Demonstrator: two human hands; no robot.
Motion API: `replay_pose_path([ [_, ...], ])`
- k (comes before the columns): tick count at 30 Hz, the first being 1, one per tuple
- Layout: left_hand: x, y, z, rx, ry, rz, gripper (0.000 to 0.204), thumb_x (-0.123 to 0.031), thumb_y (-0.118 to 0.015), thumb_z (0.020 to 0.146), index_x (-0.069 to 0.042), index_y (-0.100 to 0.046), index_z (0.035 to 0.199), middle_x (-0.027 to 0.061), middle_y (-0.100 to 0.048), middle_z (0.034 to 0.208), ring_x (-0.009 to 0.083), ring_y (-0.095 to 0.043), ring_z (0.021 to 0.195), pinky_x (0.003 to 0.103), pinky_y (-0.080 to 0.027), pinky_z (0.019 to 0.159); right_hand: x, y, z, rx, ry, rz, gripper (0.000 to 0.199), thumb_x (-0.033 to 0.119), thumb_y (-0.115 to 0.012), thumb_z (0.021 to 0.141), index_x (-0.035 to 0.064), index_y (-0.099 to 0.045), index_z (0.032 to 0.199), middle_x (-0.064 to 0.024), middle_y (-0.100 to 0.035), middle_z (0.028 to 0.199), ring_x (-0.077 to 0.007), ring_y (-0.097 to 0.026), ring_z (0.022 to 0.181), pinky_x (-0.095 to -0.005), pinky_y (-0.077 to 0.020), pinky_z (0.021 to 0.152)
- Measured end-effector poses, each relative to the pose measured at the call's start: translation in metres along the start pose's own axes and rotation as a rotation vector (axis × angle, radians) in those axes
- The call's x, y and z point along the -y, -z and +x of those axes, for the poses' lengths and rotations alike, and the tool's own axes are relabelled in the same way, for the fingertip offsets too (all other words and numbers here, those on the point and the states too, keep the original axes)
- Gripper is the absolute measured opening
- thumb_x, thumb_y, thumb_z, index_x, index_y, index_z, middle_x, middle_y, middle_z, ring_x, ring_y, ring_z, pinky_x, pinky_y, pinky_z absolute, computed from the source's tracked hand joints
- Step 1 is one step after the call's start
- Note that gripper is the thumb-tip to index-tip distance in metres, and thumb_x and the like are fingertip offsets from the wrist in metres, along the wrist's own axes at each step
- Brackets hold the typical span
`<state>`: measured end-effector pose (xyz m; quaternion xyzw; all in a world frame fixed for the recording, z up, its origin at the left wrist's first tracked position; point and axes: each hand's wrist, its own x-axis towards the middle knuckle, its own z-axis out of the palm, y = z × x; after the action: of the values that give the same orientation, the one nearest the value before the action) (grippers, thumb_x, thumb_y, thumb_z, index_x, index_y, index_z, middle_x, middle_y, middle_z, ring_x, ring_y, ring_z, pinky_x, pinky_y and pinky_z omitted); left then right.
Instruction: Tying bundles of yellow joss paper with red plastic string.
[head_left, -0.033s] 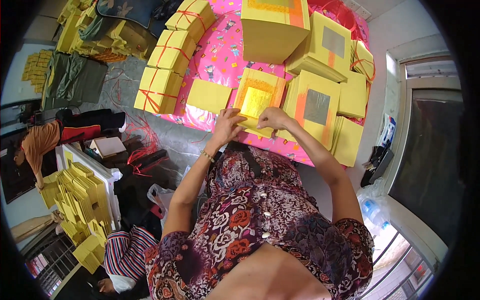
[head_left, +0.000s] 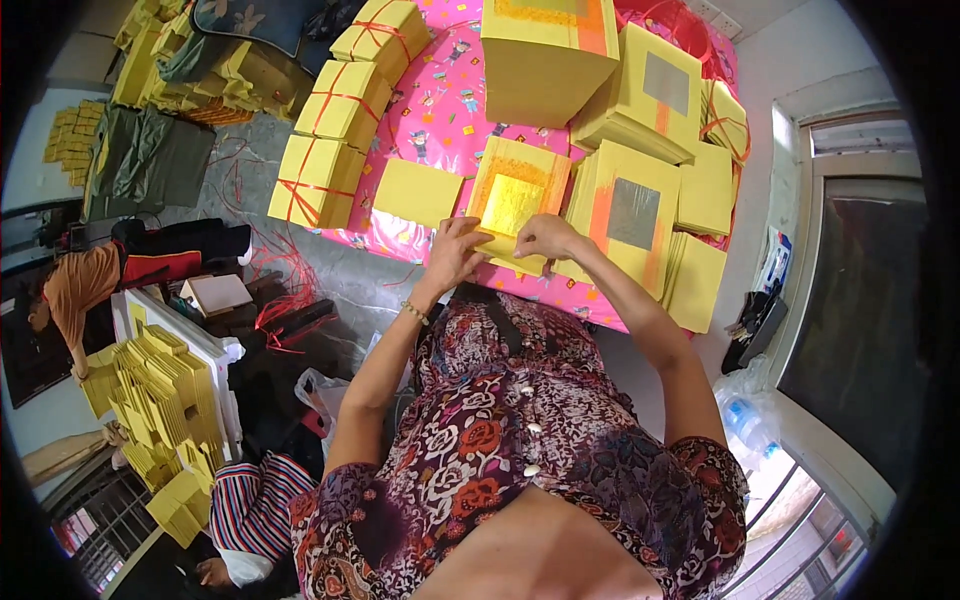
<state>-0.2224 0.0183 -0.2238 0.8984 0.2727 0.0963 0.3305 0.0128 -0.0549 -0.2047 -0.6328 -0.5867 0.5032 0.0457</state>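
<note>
Yellow paper (head_left: 513, 204): our left hand (head_left: 457, 250) curled at near-left edge, seemingly steadying; right hand (head_left: 548, 237), fingers (head_left: 528, 243) narrow, near-right; neither grip certain. Paper stack (head_left: 632, 206) right of fingers.

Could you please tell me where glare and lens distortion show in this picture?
Head view: bright glare on the gold foil patch; head view: whitish sheen on the pink tablecloth; head view: overexposed light behind the barred opening; head view: fisheye warping and black corners around the rim.
</note>
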Motion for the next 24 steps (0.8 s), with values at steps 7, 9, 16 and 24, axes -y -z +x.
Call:
replay_pose_path([
  [7, -0.004, 0.001, 0.0, -0.006, 0.006, -0.032, 0.036, -0.016, -0.074, 0.073, -0.013, -0.068, 0.108, 0.0113, -0.052, 0.126, 0.0335, -0.043, 0.117, 0.043, -0.04, 0.1, -0.006, -0.001, 0.003, 0.014, 0.021, 0.009, 0.027, 0.037, -0.076, 0.076, 0.0118, -0.075, 0.087, -0.0085, -0.071, 0.079, -0.0233, -0.067, 0.075, -0.0376, -0.0494, 0.067],
  [9, -0.005, 0.001, -0.001, -0.003, 0.02, -0.051, 0.036, -0.015, -0.073, 0.073, -0.013, -0.067, 0.109, 0.0116, -0.051, 0.126, 0.0334, -0.041, 0.118, 0.043, -0.04, 0.1, -0.008, -0.002, 0.005, 0.017, 0.024, 0.007, 0.027, 0.036, -0.076, 0.076, 0.0117, -0.075, 0.087, -0.0087, -0.071, 0.079, -0.023, -0.067, 0.075, -0.0375, -0.0493, 0.068],
  [16, -0.007, 0.003, 0.0, 0.02, 0.04, -0.089, 0.04, -0.017, -0.076, 0.072, -0.013, -0.067, 0.11, 0.0109, -0.05, 0.128, 0.0332, -0.04, 0.119, 0.042, -0.039, 0.1, -0.009, -0.001, 0.008, 0.023, 0.055, 0.011, 0.027, 0.035, -0.075, 0.077, 0.0108, -0.075, 0.09, -0.0088, -0.071, 0.08, -0.0231, -0.067, 0.076, -0.0377, -0.0493, 0.069],
  [24, -0.007, 0.003, 0.0, -0.005, 0.027, -0.079, 0.036, -0.03, -0.075, 0.078, -0.012, -0.069, 0.109, 0.0126, -0.05, 0.126, 0.0335, -0.04, 0.119, 0.043, -0.039, 0.1, -0.003, 0.002, 0.003, 0.03, 0.063, 0.041, 0.024, 0.03, -0.073, 0.08, 0.007, -0.074, 0.09, -0.0102, -0.069, 0.078, -0.0193, -0.064, 0.07, -0.0351, -0.0476, 0.067],
])
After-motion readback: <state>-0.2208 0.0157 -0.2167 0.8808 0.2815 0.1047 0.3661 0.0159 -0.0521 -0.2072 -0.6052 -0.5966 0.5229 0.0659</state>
